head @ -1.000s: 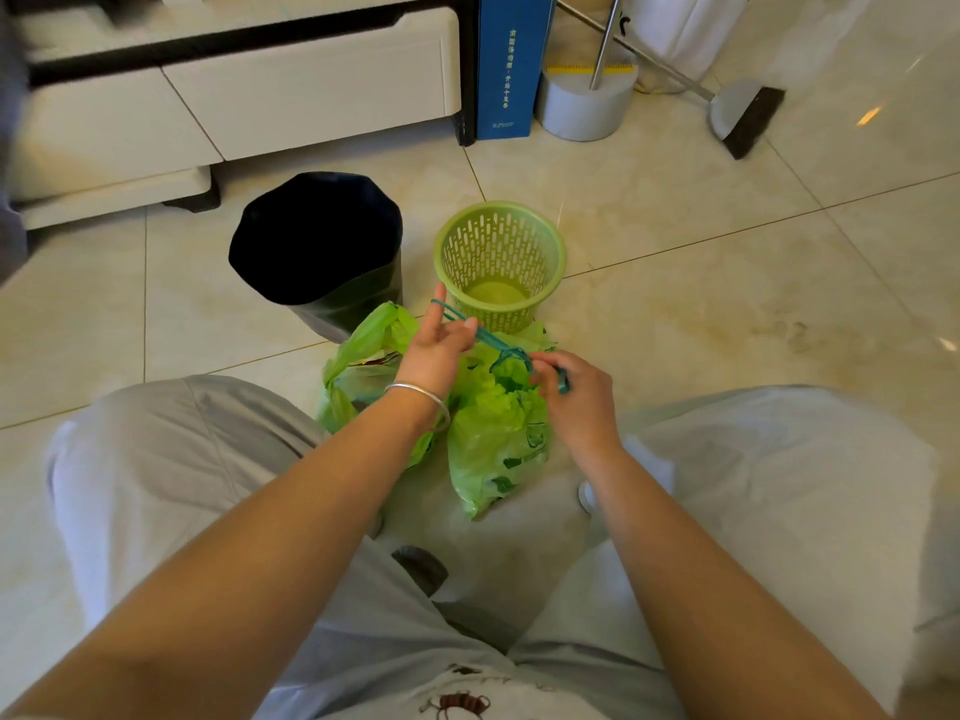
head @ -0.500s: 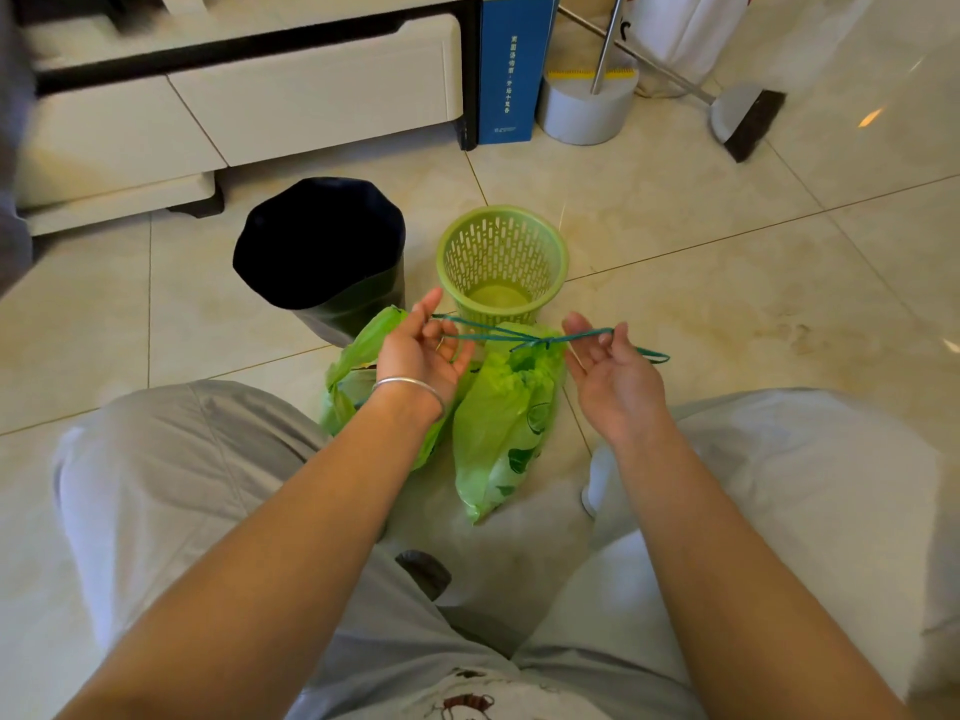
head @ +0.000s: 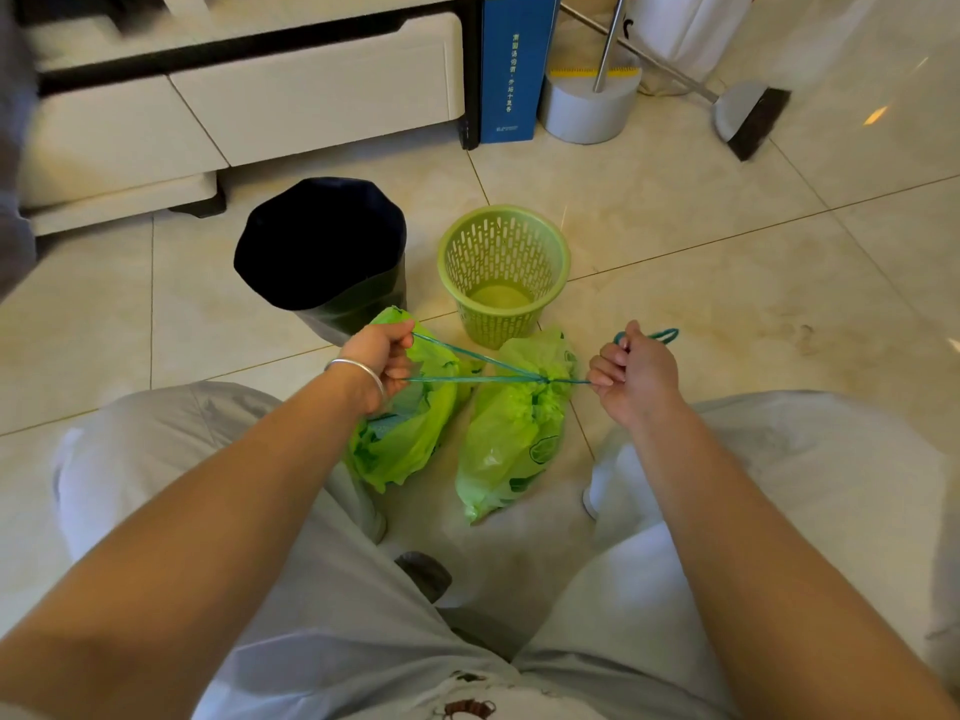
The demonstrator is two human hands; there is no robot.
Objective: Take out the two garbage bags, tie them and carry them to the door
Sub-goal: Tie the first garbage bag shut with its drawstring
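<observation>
Two light green garbage bags lie on the floor between my knees. The left bag sits under my left wrist. The right bag has its mouth gathered into a knot of teal drawstring. My left hand grips two strands of that string, stretched taut from the knot. My right hand grips the other end, a loop of string sticking out past its fingers. Both hands are curled tight, held apart on either side of the knot.
A black-lined bin and a green slotted basket stand just beyond the bags. A white cabinet, a blue box, a round white stand base and a broom head line the far floor.
My hands have moved apart and closed into fists on the drawstring, pulling it taut and cinching the right bag's mouth. That bag has shifted right, clear of the left one.
</observation>
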